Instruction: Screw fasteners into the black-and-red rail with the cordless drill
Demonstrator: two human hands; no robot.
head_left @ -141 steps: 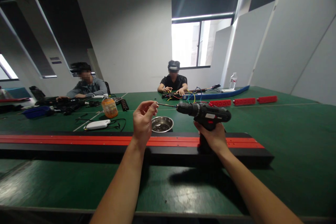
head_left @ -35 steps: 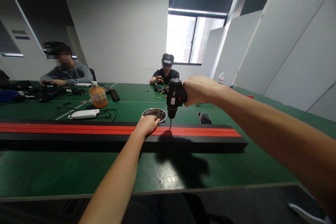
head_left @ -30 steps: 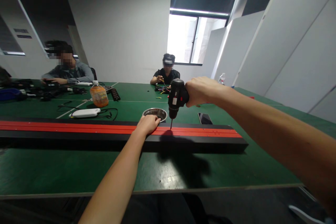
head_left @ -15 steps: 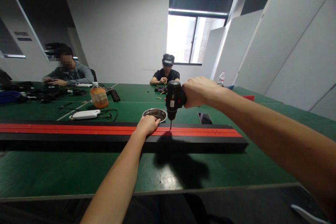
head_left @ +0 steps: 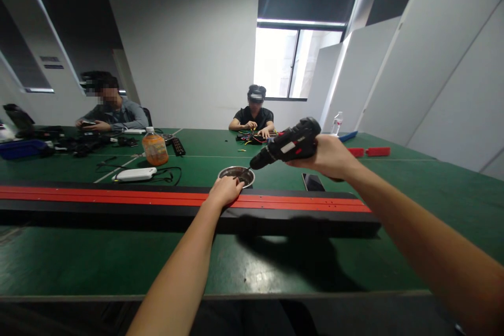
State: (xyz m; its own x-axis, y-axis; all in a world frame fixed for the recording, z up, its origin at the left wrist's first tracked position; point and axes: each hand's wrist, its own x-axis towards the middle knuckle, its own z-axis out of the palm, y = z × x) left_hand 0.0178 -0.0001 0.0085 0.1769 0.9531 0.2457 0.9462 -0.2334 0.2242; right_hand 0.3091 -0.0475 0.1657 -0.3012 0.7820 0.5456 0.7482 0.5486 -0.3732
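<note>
My right hand (head_left: 328, 156) is wrapped around the grip of a black cordless drill (head_left: 293, 142). The drill is tilted, its bit pointing down and left at a round metal bowl (head_left: 252, 181). Small dark pieces lie in the bowl, too small to name. Across the table runs a long black beam (head_left: 307, 220) with a red strip (head_left: 291, 201) along its top. My left hand (head_left: 224, 190) lies over the beam beside the bowl, closed over the far edge; its fingertips are mostly hidden.
A phone (head_left: 313, 182) lies behind the beam on the green table (head_left: 165, 262). Left of the bowl are a white power bank-like box (head_left: 136, 174) with cables and a bottle of orange drink (head_left: 155, 148). Red pieces (head_left: 378, 151) lie right. Two people sit opposite.
The drill has swung from upright, with its bit on the red strip, to a slant towards the bowl. My right hand has moved right; my left hand stays on the beam.
</note>
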